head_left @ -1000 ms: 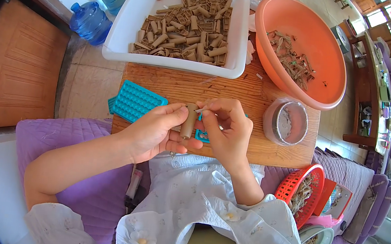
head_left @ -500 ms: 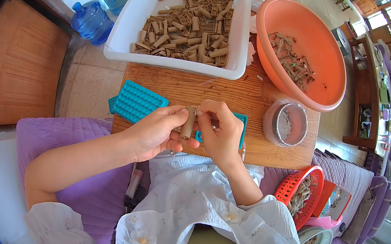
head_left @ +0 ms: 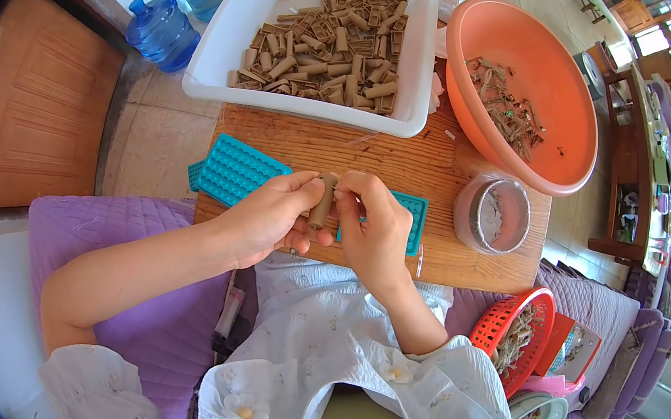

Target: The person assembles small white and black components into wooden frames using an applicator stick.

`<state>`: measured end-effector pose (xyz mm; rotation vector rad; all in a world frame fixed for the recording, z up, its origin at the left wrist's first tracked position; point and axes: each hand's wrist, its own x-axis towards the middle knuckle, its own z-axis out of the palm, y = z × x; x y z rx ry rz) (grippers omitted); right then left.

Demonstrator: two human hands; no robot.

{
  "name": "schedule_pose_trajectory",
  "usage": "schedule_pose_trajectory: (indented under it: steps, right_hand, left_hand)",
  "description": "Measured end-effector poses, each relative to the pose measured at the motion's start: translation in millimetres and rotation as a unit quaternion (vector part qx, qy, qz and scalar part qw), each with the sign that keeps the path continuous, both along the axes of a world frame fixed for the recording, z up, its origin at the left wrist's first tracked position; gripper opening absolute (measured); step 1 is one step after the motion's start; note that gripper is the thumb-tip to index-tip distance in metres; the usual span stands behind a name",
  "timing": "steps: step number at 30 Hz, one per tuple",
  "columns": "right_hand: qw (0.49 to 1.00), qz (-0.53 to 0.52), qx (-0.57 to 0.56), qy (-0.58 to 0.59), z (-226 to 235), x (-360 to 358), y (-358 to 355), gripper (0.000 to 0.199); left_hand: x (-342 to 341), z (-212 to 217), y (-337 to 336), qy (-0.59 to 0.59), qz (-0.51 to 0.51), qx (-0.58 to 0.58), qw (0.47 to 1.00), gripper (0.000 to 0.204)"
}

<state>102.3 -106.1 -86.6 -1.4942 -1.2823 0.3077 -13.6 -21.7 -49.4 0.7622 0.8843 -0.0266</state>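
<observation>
Over the near edge of the wooden table, my left hand (head_left: 278, 212) grips a brown hollow-looking plastic piece (head_left: 323, 201), a short tube standing roughly upright between thumb and fingers. My right hand (head_left: 374, 224) is pinched at the tube's upper right side; whatever its fingertips hold is too small to make out. Behind my left wrist lies a teal tray with rows of round pits (head_left: 240, 171). A second teal tray (head_left: 410, 219) is partly hidden beneath my right hand.
A white bin (head_left: 202, 67) of brown plastic pieces stands at the table's far side. Right of it sits an orange basin (head_left: 568, 121) with scraps, and nearer, a clear round tub (head_left: 468, 217). A red basket (head_left: 546, 319) rests on the seat at right.
The brown piece has tilted and turned slightly in my left hand. My right fingers stay at its upper side. The whole view has shifted a little.
</observation>
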Motion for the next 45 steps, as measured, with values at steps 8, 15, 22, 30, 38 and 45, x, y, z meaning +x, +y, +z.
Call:
schedule_pose_trajectory:
  steps: [8, 15, 22, 30, 38, 45]
  right_hand:
    - [0.999, 0.002, -0.038, -0.022, -4, 8, -12, 0.011]
    - [0.989, 0.063, -0.110, 0.072, 0, 26, -27, 0.021]
    - [0.907, 0.316, -0.207, 0.186, -16, 50, -58, 0.028]
    - [0.899, 0.006, -0.088, 0.428, 2, 122, -165, 0.024]
    - [0.830, -0.372, -0.408, -0.080, 8, 200, -305, 0.018]
    - [0.819, -0.293, -0.479, -0.118, 6, 210, -291, 0.028]
  left_hand:
    - [2, -8, -5, -0.007, -0.066, 0.050, 0.997, 0.026]
    - [9, -14, -2, 0.013, -0.141, 0.027, 0.990, 0.026]
    - [9, -29, -19, -0.047, -0.293, -0.005, 0.955, 0.040]
    - [36, -13, -15, -0.099, -0.194, 0.190, 0.957, 0.033]
    - [129, -27, 101, 0.029, -0.167, 0.596, 0.785, 0.017]
    - [204, -82, 162, 0.284, -0.219, 0.721, 0.592, 0.025]
